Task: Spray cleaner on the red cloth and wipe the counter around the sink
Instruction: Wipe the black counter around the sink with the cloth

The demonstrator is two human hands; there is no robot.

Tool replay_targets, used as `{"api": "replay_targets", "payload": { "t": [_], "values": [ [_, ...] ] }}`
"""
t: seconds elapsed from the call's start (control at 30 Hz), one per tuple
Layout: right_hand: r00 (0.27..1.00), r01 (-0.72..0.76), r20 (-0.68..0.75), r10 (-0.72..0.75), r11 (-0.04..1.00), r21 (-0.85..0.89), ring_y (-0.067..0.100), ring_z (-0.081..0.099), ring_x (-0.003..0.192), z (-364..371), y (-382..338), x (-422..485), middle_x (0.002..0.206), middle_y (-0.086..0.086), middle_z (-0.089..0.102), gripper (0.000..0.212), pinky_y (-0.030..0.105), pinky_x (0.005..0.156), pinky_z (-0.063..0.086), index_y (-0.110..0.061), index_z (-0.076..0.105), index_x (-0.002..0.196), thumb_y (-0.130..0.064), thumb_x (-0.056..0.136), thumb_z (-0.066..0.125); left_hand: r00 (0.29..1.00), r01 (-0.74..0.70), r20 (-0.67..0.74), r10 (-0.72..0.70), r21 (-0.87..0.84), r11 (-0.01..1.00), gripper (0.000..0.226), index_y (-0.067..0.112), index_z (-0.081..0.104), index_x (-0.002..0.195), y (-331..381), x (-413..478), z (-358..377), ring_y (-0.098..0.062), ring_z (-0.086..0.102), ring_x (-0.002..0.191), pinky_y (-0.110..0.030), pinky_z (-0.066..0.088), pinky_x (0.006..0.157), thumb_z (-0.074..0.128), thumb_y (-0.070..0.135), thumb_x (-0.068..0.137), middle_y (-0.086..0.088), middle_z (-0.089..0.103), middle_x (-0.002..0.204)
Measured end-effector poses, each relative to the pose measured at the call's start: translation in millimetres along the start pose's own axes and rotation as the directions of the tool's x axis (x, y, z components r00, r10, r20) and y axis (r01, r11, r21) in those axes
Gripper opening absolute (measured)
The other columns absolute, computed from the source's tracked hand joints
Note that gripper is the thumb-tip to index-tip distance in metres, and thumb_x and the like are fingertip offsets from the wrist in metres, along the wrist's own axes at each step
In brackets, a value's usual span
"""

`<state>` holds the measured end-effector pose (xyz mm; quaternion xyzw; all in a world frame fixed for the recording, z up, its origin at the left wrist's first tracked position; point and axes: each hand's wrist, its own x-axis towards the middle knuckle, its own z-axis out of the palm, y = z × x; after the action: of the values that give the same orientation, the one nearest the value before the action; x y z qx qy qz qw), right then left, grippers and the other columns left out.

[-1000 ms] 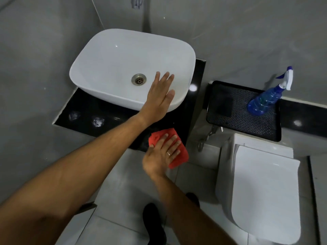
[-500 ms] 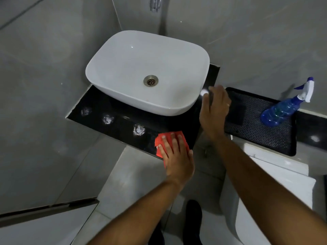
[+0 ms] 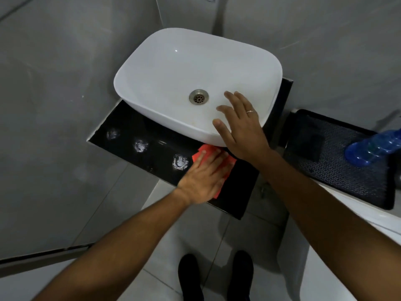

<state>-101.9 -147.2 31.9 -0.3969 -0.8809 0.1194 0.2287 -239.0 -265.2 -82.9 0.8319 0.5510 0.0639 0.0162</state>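
The red cloth [image 3: 198, 157] lies on the black counter [image 3: 236, 192] just in front of the white sink [image 3: 165, 61]. My left hand [image 3: 204, 179] presses flat on the cloth and covers most of it. Three white patches of cleaner foam sit on the counter to the left, the nearest patch [image 3: 180, 162] right beside the cloth. My right hand [image 3: 240, 131], wearing a ring, rests on the sink's front right rim with its fingers spread and nothing in it. The blue spray bottle [image 3: 373, 148] lies on a dark tray at the right edge.
The dark patterned tray [image 3: 338, 177] sits on a white ledge to the right of the counter. Grey tiled walls close in the sink on the left and behind. My black shoes [image 3: 191, 276] stand on the pale floor tiles below.
A second ago my right hand held the cloth and my left touched the sink; they swapped. Since then my right hand moved from the counter's right end onto the sink rim, and the cloth slid toward the sink.
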Motion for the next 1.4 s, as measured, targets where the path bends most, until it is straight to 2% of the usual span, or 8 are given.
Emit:
{"api": "replay_targets", "payload": {
  "t": [0.37, 0.63, 0.87, 0.97, 1.03, 1.1, 1.27, 1.4],
  "values": [
    [0.998, -0.018, 0.056, 0.020, 0.999, -0.037, 0.033, 0.026, 0.154, 18, -40, 36, 0.160, 0.013, 0.041, 0.068, 0.046, 0.122, 0.023, -0.009, 0.058, 0.136, -0.057, 0.100, 0.024, 0.997, -0.037, 0.063, 0.035, 0.022, 0.999, 0.055, 0.020, 0.023, 0.157, -111, -34, -8, -0.027, 0.005, 0.155, -0.059, 0.010, 0.122, 0.031, 0.036, 0.105, -0.008, 0.021, 0.165],
    [0.969, -0.083, 0.229, 0.096, 0.995, -0.063, 0.028, 0.004, 0.159, 47, -63, 55, 0.170, 0.006, 0.017, 0.069, 0.060, 0.126, 0.011, -0.021, 0.033, 0.154, -0.060, 0.102, 0.010, 0.984, 0.126, 0.120, -0.130, 0.041, 0.991, 0.056, 0.022, 0.014, 0.158, -221, -68, -27, -0.023, -0.001, 0.155, -0.055, 0.007, 0.123, 0.020, 0.039, 0.105, -0.006, 0.012, 0.167],
    [0.990, -0.087, 0.114, 0.085, 0.996, 0.017, 0.033, 0.016, 0.157, 52, -56, 53, 0.166, 0.009, 0.029, 0.058, 0.062, 0.122, 0.023, -0.016, 0.037, 0.152, -0.046, 0.105, 0.021, 0.955, 0.266, 0.125, -0.269, 0.044, 0.963, 0.059, 0.021, 0.012, 0.157, -318, -101, -50, -0.026, 0.009, 0.154, -0.052, 0.006, 0.124, 0.011, 0.046, 0.104, -0.009, 0.018, 0.165],
    [0.988, -0.099, 0.125, 0.088, 0.992, 0.078, 0.033, 0.017, 0.157, 50, -49, 55, 0.165, 0.008, 0.031, 0.051, 0.059, 0.123, 0.024, -0.014, 0.041, 0.149, -0.038, 0.105, 0.028, 0.955, 0.265, 0.123, -0.272, 0.068, 0.962, 0.059, 0.021, 0.016, 0.158, -331, -104, -49, -0.023, 0.006, 0.154, -0.045, 0.001, 0.125, 0.015, 0.044, 0.104, -0.008, 0.017, 0.166],
    [0.985, -0.072, 0.157, 0.069, 0.997, 0.017, 0.034, 0.017, 0.157, 47, -43, 52, 0.166, 0.010, 0.031, 0.050, 0.062, 0.121, 0.024, -0.013, 0.042, 0.149, -0.033, 0.104, 0.032, 0.954, 0.260, 0.136, -0.266, 0.056, 0.964, 0.059, 0.022, 0.014, 0.158, -330, -102, -49, -0.020, 0.002, 0.154, -0.044, -0.002, 0.125, 0.014, 0.045, 0.104, -0.006, 0.014, 0.166],
    [0.984, -0.037, 0.173, 0.048, 0.997, -0.063, 0.035, 0.018, 0.157, 44, -36, 47, 0.166, 0.011, 0.031, 0.051, 0.064, 0.119, 0.026, -0.012, 0.042, 0.150, -0.031, 0.103, 0.034, 0.952, 0.268, 0.139, -0.274, 0.055, 0.962, 0.061, 0.020, 0.015, 0.158, -327, -91, -49, -0.021, 0.003, 0.153, -0.046, -0.001, 0.124, 0.011, 0.047, 0.103, -0.007, 0.014, 0.166],
    [0.982, -0.071, 0.173, 0.072, 0.997, -0.013, 0.035, 0.021, 0.156, 42, -33, 48, 0.164, 0.011, 0.034, 0.050, 0.061, 0.120, 0.028, -0.012, 0.043, 0.148, -0.030, 0.102, 0.035, 0.901, 0.409, 0.130, -0.414, 0.064, 0.910, 0.073, 0.012, 0.018, 0.157, -322, -44, -50, -0.029, 0.012, 0.153, -0.048, 0.001, 0.124, 0.003, 0.049, 0.096, -0.013, 0.017, 0.165],
    [0.988, -0.061, 0.142, 0.060, 0.998, 0.003, 0.031, 0.023, 0.156, 25, -8, 36, 0.161, 0.010, 0.040, 0.048, 0.061, 0.120, 0.028, -0.013, 0.047, 0.146, -0.030, 0.103, 0.034, 0.917, 0.383, 0.091, -0.388, 0.068, 0.921, 0.067, 0.011, 0.014, 0.158, -305, -68, -45, -0.027, 0.008, 0.154, -0.049, 0.002, 0.124, 0.009, 0.044, 0.100, -0.012, 0.014, 0.166]
  ]
}}
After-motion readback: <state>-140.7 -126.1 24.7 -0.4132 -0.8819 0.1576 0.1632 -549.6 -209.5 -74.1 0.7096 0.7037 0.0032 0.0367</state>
